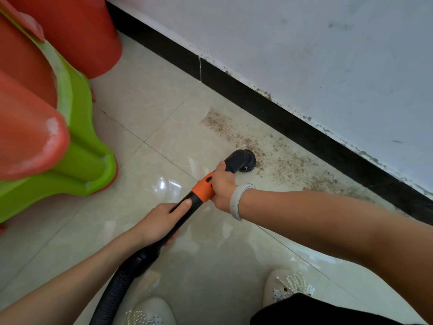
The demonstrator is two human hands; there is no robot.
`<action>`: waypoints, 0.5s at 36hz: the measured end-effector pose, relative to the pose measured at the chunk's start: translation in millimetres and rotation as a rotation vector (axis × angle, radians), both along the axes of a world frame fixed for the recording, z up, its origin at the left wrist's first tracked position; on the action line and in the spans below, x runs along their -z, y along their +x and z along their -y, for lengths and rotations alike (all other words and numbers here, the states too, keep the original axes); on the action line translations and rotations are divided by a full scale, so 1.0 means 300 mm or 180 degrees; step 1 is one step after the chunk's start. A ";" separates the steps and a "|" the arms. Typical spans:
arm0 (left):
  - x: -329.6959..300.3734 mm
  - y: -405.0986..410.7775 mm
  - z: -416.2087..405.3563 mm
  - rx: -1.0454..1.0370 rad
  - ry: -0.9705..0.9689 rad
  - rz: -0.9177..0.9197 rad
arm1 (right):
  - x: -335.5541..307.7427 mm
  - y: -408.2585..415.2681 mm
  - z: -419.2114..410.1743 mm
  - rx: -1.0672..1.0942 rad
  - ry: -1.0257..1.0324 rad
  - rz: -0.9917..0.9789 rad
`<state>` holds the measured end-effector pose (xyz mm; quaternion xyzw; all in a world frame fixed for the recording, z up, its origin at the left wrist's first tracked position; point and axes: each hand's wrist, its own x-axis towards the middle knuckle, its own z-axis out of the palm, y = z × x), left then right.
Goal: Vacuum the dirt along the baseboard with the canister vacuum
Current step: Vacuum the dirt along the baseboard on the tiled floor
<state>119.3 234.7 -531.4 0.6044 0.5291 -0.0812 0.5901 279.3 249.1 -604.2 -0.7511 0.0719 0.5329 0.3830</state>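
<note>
— What have you got hold of, and where is it?

— One black vacuum wand point(187, 205), in both my grips. My right hand point(222, 186) wraps it just past the one orange collar point(203, 187); my left hand point(161, 222) curls round the tube lower down, toward 7 o'clock. The one round brush head point(246, 160) sits on the floor at the edge of the dirt point(281, 160), a brown speckled strip along the black baseboard point(269, 111), running from 11 toward 4 o'clock.

— And counting outward?

— One ribbed hose point(112, 294) trailing to 7 o'clock, one pale band point(236, 200) on my right wrist, two white perforated shoes point(285, 287) at 6. At 9 to 11 o'clock, stacked red and green plastic stools point(77, 127) beside one red bin point(93, 31).

— The room?

— Glossy cream floor tiles point(145, 109), dark grout lines, and a scuffed white wall point(304, 43) above the baseboard.
</note>
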 end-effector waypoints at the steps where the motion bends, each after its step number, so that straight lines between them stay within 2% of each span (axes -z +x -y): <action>1: -0.002 0.003 -0.003 -0.0014 -0.0008 0.0004 | 0.001 0.005 -0.003 0.0001 -0.0025 0.0040; 11: 0.003 -0.027 -0.061 -0.0508 0.0526 0.0011 | -0.053 -0.058 -0.152 -0.0398 0.0333 0.0344; 18: 0.022 -0.056 -0.149 -0.1044 0.0803 0.0024 | -0.081 -0.128 -0.307 -0.0619 0.0653 0.0024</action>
